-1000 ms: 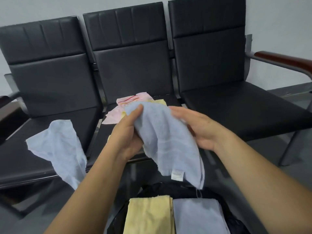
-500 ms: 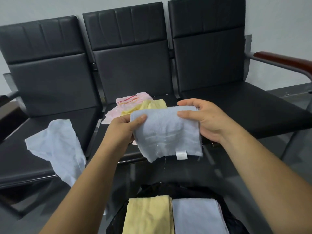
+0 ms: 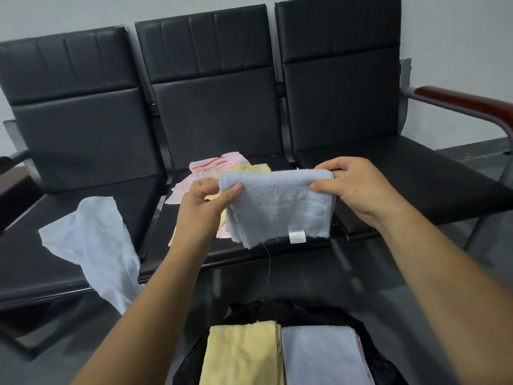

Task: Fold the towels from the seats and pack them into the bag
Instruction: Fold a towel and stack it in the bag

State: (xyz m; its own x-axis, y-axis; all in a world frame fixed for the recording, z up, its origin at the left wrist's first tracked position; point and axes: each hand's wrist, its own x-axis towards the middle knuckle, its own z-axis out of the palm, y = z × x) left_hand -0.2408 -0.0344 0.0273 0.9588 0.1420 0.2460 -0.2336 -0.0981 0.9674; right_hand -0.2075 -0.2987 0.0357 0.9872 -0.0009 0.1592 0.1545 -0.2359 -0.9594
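Pinching a folded blue towel [image 3: 280, 204] at nine and three o'clock, left hand [image 3: 205, 207] and right hand [image 3: 352, 187] hold it above the bag [image 3: 277, 312]

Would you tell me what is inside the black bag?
A folded yellow towel and a folded light blue towel lie side by side inside the bag; anything beneath them is hidden.

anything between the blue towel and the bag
Nothing visible. The blue towel, gripped by the left hand and right hand, hangs in clear air; the bag below is open, with a yellow towel and a pale towel folded inside.
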